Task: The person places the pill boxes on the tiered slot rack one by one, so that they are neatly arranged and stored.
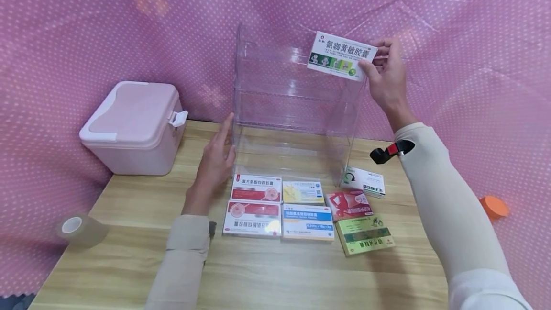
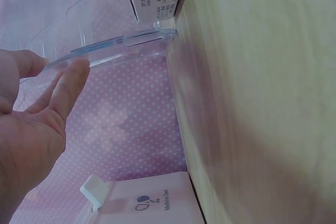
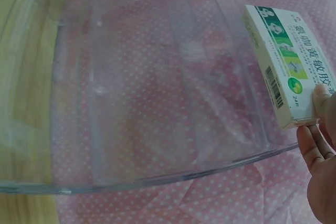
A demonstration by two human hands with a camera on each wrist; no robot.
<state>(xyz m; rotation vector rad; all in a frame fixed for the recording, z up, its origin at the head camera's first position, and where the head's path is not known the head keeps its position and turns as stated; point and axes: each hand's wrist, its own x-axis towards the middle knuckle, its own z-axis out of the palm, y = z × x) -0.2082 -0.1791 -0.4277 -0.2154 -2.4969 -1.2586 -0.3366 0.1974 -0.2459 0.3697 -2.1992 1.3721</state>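
Observation:
A white and green medicine box [image 1: 342, 55] is pinched at its right end between the thumb and fingers of my right hand [image 1: 389, 78]. It is held up at the top right of a clear tiered acrylic display rack [image 1: 284, 109]. In the right wrist view the same medicine box [image 3: 289, 64] is tilted, its barcode side showing. My left hand [image 1: 215, 159] touches the rack's left side panel with fairly straight fingers, thumb near the front edge. In the left wrist view the panel [image 2: 115, 42] meets the fingertips [image 2: 79, 69].
Before the rack lie several medicine boxes: red-and-white ones [image 1: 251, 218], a yellow one [image 1: 303, 192], a blue-and-white one [image 1: 307, 224], a red one [image 1: 349, 204], a green one [image 1: 366, 236] and a white one [image 1: 365, 181]. A pink case [image 1: 133, 123], tape roll [image 1: 82, 230] and orange object [image 1: 493, 207] stand farther out.

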